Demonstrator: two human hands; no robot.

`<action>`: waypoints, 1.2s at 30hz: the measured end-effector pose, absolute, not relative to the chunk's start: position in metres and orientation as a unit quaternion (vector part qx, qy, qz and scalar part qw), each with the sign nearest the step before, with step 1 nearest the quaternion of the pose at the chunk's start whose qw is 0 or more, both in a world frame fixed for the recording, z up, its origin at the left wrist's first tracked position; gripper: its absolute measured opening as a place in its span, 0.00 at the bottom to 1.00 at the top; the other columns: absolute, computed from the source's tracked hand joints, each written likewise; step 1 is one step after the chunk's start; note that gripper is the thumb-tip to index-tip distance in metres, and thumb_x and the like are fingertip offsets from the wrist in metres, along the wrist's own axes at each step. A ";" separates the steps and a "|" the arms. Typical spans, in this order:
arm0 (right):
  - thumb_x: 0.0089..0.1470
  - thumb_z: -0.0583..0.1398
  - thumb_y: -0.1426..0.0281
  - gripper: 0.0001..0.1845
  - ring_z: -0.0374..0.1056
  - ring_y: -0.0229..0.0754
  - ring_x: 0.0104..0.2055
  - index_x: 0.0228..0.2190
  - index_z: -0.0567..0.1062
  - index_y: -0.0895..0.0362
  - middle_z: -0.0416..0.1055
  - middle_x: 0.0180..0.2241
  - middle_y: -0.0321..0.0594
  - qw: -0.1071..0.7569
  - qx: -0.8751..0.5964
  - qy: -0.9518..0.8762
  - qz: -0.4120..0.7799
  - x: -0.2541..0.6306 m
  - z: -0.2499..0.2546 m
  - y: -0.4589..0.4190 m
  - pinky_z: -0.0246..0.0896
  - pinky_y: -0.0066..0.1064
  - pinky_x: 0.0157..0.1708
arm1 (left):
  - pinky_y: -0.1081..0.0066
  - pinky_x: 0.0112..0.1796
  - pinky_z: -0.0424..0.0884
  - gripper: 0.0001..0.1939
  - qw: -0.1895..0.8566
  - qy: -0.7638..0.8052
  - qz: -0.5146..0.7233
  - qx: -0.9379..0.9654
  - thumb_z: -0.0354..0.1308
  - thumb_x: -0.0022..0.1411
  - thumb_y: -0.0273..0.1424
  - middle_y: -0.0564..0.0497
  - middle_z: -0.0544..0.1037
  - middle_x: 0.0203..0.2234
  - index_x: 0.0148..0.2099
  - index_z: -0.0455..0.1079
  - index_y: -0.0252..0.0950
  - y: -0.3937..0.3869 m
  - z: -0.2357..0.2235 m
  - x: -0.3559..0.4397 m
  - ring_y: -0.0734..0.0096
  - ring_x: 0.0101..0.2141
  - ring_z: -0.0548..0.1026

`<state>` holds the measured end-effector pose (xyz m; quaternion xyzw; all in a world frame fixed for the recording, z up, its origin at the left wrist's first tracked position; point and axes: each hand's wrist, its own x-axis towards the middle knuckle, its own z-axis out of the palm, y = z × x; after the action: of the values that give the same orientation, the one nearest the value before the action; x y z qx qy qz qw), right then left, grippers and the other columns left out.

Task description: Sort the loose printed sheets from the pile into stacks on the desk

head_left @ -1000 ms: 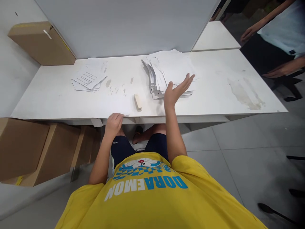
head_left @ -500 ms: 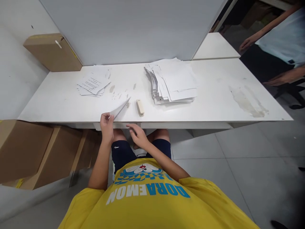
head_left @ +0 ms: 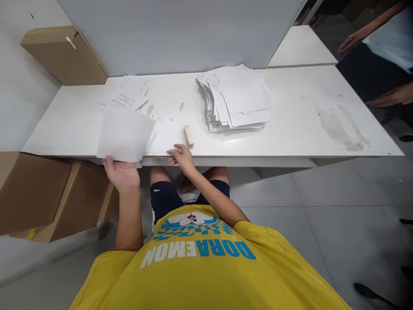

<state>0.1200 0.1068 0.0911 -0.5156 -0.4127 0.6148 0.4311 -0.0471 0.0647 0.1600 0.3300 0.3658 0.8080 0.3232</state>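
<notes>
My left hand (head_left: 122, 174), palm up, grips the near edge of a blank white paper (head_left: 125, 135), thumb on top and fingers beneath. That paper is raised over the left part of the table's front edge. Another white sheet (head_left: 163, 138) lies flat beside it on the tabletop. My right hand (head_left: 182, 159) has its fingertips closed at that sheet's near right corner. Just beyond my right hand rests a small cream stapler (head_left: 189, 136). Partly covered by the raised paper is a pile of printed sheets (head_left: 124, 95).
A thick, uneven stack of papers (head_left: 240, 101) stands right of the stapler on the white table (head_left: 297, 129). A cardboard box (head_left: 64, 56) sits at the back left, and more boxes (head_left: 77, 202) are below on the left. Another person's hand (head_left: 392, 97) shows at right.
My left hand has moved left and turned palm up, swinging its paper open to the left. A flat sheet now shows on the table, and my right hand has come forward and left onto its corner.
</notes>
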 end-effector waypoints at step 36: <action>0.62 0.47 0.79 0.14 0.65 0.51 0.45 0.43 0.70 0.62 0.71 0.42 0.53 0.111 -0.447 -0.887 0.012 0.102 0.103 0.122 0.58 0.39 0.39 | 0.80 0.22 0.60 0.09 0.405 0.503 0.763 0.014 0.56 0.60 0.29 0.59 0.64 0.22 0.31 0.57 0.37 0.059 0.075 -0.115 0.83 0.19 0.64</action>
<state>0.1018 0.1217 0.1032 -0.4473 -0.8873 0.0116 0.1113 -0.1152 0.0594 0.0749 0.0136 0.5035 0.7629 0.4054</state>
